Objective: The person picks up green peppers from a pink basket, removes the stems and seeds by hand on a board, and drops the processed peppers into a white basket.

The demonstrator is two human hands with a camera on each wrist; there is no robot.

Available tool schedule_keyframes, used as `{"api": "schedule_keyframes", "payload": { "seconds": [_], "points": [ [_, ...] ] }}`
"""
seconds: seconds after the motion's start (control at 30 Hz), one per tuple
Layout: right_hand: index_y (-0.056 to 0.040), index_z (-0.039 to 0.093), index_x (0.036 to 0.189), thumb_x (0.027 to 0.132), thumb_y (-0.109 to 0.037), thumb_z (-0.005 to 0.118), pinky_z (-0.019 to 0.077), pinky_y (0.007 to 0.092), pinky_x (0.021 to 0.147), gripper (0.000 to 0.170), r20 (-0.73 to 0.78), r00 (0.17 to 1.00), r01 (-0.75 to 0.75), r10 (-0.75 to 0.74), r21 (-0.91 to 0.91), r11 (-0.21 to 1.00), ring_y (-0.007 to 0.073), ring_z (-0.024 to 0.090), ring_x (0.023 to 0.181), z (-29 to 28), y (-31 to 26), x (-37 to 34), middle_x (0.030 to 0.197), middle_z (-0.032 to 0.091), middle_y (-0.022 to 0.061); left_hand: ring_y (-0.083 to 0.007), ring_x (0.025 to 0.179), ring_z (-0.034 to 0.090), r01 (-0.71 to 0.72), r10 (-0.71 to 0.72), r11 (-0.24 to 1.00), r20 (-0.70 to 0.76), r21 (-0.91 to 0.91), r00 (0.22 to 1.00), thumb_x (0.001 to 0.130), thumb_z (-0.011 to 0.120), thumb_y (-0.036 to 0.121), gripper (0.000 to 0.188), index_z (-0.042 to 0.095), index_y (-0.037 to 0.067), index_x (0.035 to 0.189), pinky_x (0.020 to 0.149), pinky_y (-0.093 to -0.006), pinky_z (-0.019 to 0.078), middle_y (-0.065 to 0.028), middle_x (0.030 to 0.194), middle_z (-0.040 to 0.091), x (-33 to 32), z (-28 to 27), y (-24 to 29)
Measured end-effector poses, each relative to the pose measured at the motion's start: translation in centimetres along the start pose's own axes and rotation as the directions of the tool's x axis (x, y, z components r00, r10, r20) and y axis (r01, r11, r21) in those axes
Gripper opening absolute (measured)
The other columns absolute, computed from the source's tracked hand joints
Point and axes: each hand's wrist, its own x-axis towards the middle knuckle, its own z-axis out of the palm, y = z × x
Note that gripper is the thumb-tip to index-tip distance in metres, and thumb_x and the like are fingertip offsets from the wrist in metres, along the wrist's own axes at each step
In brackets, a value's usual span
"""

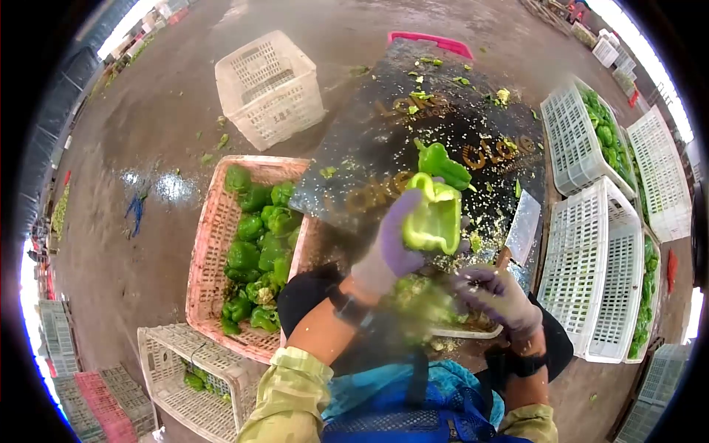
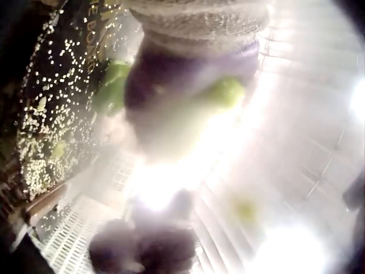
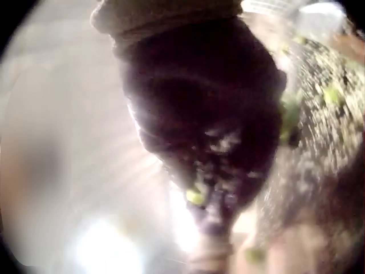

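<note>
My left hand (image 1: 391, 247), in a purple and grey glove, grips a hollow cut half of a green bell pepper (image 1: 437, 218) above the near part of the black board (image 1: 369, 159). The half's cut side faces the head camera. Just beyond it is another green pepper piece (image 1: 444, 164). My right hand (image 1: 501, 299), gloved alike, hangs to the right with fingers loosely bent and nothing visible held. Seed bits cling to its dark glove (image 3: 199, 108) in the right wrist view. Blurred green-yellow pulp (image 1: 417, 303) lies below and between the hands.
A cleaver (image 1: 523, 229) rests on the board's right side, among scattered seeds. To the left stands a pink crate (image 1: 209, 244) of green peppers. White crates (image 1: 576, 266) line the right, some holding peppers. A white crate (image 1: 273, 111) stands on the floor farther off.
</note>
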Motion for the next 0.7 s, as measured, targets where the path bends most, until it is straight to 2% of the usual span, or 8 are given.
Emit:
{"api": "schedule_keyframes", "payload": {
  "seconds": [0.03,0.1,0.17,0.27,0.47,0.5,0.6,0.7],
  "points": [
    [-0.0011,0.057,0.110,0.088,-0.005,0.056,0.0447,0.0216,0.056,0.023,-0.067,0.965,0.223,-0.254,-0.303,0.927,0.0079,0.059,0.068,0.6,0.6,0.6,0.088,0.065,0.0094,-0.0260,0.110,0.055,0.119,-0.087,0.950,0.124,-0.287,0.989,0.093,0.044,0.017,0.040,0.039,0.005,0.131,0.095,-0.0389,0.0468,-0.0128,0.120,0.051,0.1,0.6,0.8],
    [-0.0007,0.056,0.111,0.088,-0.005,0.056,0.0434,0.0198,0.054,0.024,-0.352,0.922,0.111,-0.159,-0.152,0.982,0.0068,0.060,0.069,0.1,-0.3,0.0,0.087,0.066,0.0086,-0.0257,0.111,0.054,-0.260,0.215,0.944,0.217,0.202,0.952,0.092,0.043,0.017,0.041,0.038,0.006,0.132,0.097,-0.0396,0.0449,-0.0122,0.121,0.051,0.0,0.2,-0.2],
    [-0.0002,0.057,0.110,0.088,-0.005,0.055,0.0403,0.0164,0.050,0.022,-0.423,0.905,0.066,-0.043,0.038,0.997,0.0038,0.057,0.064,0.9,-3.9,-0.1,0.083,0.065,0.0049,-0.0244,0.115,0.051,-0.093,0.074,0.969,0.093,0.230,0.993,0.091,0.046,0.018,0.045,0.037,0.007,0.134,0.099,-0.0396,0.0417,-0.0112,0.124,0.049,0.5,-1.0,-0.9],
    [-0.0016,0.060,0.105,0.086,-0.018,0.057,0.0476,0.0342,0.054,0.025,-0.311,0.926,-0.044,-0.213,-0.651,0.758,0.0258,0.062,0.062,1.6,-1.4,4.0,0.079,0.064,0.0165,-0.0223,0.120,0.046,0.029,-0.015,0.941,-0.045,0.337,0.999,0.090,0.051,0.021,0.050,0.035,0.008,0.136,0.100,-0.0386,0.0389,-0.0099,0.127,0.048,0.3,-0.3,-1.9],
    [-0.0012,0.059,0.103,0.086,-0.017,0.055,0.0484,0.0363,0.058,0.024,-0.281,0.897,0.111,-0.340,-0.603,0.790,0.0274,0.062,0.065,1.5,3.2,6.6,0.072,0.062,0.0160,-0.0191,0.107,0.053,-0.065,0.173,0.732,-0.094,0.678,0.980,0.091,0.056,0.028,0.053,0.035,0.009,0.136,0.093,-0.0315,0.0437,-0.0083,0.119,0.053,0.4,-1.9,-2.4],
    [-0.0024,0.059,0.104,0.086,-0.012,0.056,0.0480,0.0320,0.057,0.021,-0.238,0.957,0.106,-0.168,-0.252,0.962,0.0210,0.061,0.065,1.3,2.7,5.7,0.076,0.064,0.0126,-0.0205,0.104,0.056,-0.031,0.125,0.828,-0.130,0.559,0.984,0.090,0.055,0.032,0.054,0.036,0.009,0.135,0.090,-0.0321,0.0466,-0.0095,0.118,0.054,0.5,-2.2,-2.6],
    [-0.0044,0.056,0.110,0.085,-0.010,0.058,0.0487,0.0268,0.057,0.026,-0.041,0.981,0.190,-0.191,-0.040,0.981,0.0171,0.062,0.065,-0.4,2.3,3.3,0.086,0.065,0.0115,-0.0203,0.103,0.057,0.019,0.050,0.948,-0.206,0.317,0.977,0.091,0.050,0.040,0.051,0.042,0.009,0.130,0.089,-0.0332,0.0478,-0.0100,0.115,0.055,0.5,-1.0,-2.0],
    [-0.0053,0.043,0.127,0.077,-0.025,0.068,0.0459,0.0413,0.088,0.059,-0.166,0.822,0.172,-0.544,-0.838,0.517,0.0310,0.055,0.104,1.4,2.5,2.5,0.112,0.054,0.0165,-0.0201,0.102,0.057,0.063,0.019,0.937,-0.228,0.345,0.973,0.092,0.050,0.041,0.048,0.045,0.009,0.127,0.091,-0.0348,0.0461,-0.0079,0.113,0.057,1.5,-2.3,-2.9]
  ]
}}
